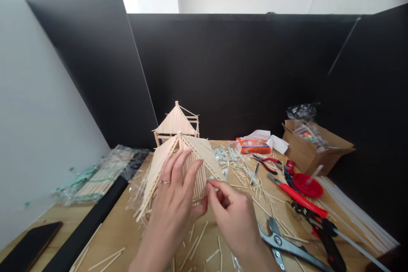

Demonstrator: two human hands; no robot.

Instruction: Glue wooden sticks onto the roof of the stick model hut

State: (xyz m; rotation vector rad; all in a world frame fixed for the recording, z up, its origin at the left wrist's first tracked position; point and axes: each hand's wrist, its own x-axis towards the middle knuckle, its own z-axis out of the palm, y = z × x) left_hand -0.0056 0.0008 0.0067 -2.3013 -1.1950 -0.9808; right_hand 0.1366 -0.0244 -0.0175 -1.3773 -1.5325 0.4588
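Observation:
A model house of thin wooden sticks stands before me, its pyramid-like stick roof (202,170) rising to a short post at the peak. My left hand (174,191), with a ring on one finger, lies over the front roof face, fingers stretched out against the sticks and thumb low near the roof's bottom edge. At the right end of that face, my right hand (228,204) is closed in a pinch on the lower end of a wooden stick (204,177), mostly hidden by the fingers. Behind is a second stick structure (177,120) with one roof face covered.
Loose sticks (197,242) litter the table. To the right lie pliers (277,242), a black glue gun (325,229), red-handled cutters (299,197), a red dish (307,185), an orange tissue pack (253,145) and a cardboard box (302,153). Bagged sticks (102,176) and a phone (30,246) are left.

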